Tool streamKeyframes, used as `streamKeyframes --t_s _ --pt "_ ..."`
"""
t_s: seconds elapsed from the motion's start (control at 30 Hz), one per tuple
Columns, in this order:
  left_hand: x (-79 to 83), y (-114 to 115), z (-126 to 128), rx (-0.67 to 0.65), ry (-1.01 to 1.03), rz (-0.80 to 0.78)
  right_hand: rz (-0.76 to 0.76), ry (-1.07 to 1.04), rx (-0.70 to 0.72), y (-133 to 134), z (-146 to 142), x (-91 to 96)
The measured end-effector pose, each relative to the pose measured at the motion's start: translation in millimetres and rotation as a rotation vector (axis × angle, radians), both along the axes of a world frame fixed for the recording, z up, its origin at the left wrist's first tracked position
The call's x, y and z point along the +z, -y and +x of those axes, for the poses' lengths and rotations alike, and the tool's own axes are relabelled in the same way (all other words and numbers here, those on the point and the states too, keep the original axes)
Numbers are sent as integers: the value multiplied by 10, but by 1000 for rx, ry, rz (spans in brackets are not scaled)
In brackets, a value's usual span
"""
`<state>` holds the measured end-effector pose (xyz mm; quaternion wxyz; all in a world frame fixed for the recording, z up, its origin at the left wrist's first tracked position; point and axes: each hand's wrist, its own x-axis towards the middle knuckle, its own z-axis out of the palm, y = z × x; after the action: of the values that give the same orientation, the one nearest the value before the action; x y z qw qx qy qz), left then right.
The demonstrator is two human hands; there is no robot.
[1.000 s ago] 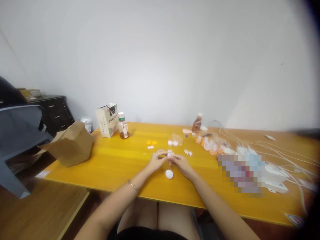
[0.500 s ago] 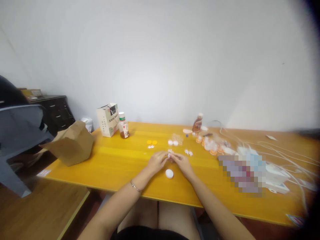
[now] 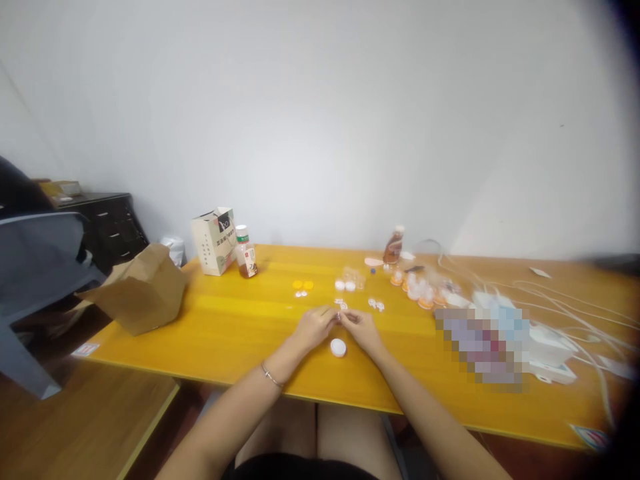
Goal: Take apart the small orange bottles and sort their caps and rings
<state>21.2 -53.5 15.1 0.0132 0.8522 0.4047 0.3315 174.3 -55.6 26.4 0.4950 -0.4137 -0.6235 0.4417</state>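
Observation:
Above the yellow-brown table [image 3: 240, 347], my left hand [image 3: 316, 327] and my right hand [image 3: 361, 328] meet at their fingertips. The fingers of both are closed in a pinch around something small that I cannot make out. Just in front of them, nearer to me, lies a round white cap-like piece [image 3: 339, 347]. Small white ring-like pieces [image 3: 342, 305] lie right behind my fingertips, with more small white pieces [image 3: 376, 305] to the right. Farther back are two white round pieces [image 3: 345, 285], two yellow discs [image 3: 303, 285] and two small white discs [image 3: 301, 294].
At the back left stand a printed paper bag [image 3: 215, 243] and a bottle with a white cap [image 3: 246, 252]. A brown paper bag [image 3: 150, 290] sits at the left edge. On the right are a brown bottle [image 3: 393, 247], several orange-and-white pieces [image 3: 420, 290] and white cables [image 3: 560, 297].
My fingertips have drawn a little closer together and sit slightly lower, so more of the white ring-like pieces behind them shows. The view has shifted slightly; the objects on the table stay put.

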Motion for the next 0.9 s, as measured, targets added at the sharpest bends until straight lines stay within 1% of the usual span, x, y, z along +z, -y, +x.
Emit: streamKeyframes --t_s 0.2,0.33,0.47,0.63,0.8,0.9 --pt "-48 -21 12 0 -29 51 84 83 -25 42 -5 17" --pt "-69 -40 15 -22 -30 78 131 142 -54 42 3 -1" --pt "-80 -53 15 -38 -31 123 162 191 -54 32 8 -25" --pt "-82 -49 21 -25 -54 209 163 190 -50 7 21 -52" --pt "-75 -39 23 -21 -59 242 125 114 -18 -22 29 -64" --pt "-68 -34 22 -29 -44 252 113 104 -31 -17 24 -52"
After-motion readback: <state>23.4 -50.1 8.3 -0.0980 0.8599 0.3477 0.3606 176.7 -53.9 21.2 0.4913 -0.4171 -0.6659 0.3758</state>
